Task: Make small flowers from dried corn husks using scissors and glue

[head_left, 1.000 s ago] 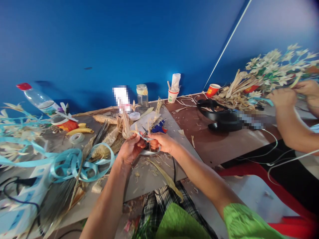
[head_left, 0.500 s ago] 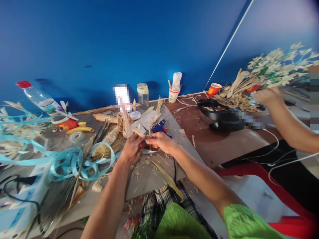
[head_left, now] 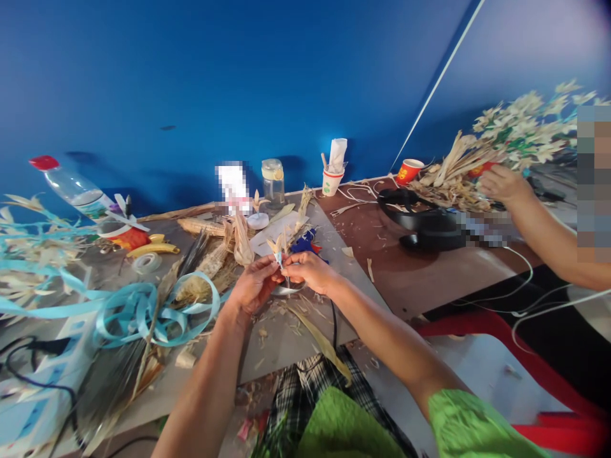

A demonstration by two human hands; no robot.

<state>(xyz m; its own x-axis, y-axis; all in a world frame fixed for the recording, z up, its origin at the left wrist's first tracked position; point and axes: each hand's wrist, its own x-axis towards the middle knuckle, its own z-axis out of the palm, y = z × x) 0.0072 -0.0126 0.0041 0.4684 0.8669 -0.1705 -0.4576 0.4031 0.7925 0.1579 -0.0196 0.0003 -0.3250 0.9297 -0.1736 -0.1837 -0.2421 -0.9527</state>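
Note:
Between my two hands, above the near middle of the table, stands a small pale corn-husk flower (head_left: 276,245) with a light blue base. My left hand (head_left: 256,281) pinches it low on the left side. From the right, the closed fingertips of my right hand (head_left: 311,270) grip it at the stem, their tips almost touching the left ones. My fingers hide part of the stem. Just beyond them lie a dark blue bundle (head_left: 305,243) and a folded dry husk (head_left: 242,238). Husk scraps (head_left: 267,331) are scattered below my hands.
Light blue ribbon (head_left: 138,312) lies coiled at left, near a power strip (head_left: 62,362) and a tilted bottle (head_left: 76,184). A jar (head_left: 273,181) and paper cup (head_left: 333,181) stand by the wall. At right are black headphones (head_left: 424,222) and a co-worker's hand (head_left: 506,184).
The flower's petals now show upright above my fingertips, where they were less distinct before. My left hand has turned slightly. The co-worker's hand has shifted a little left.

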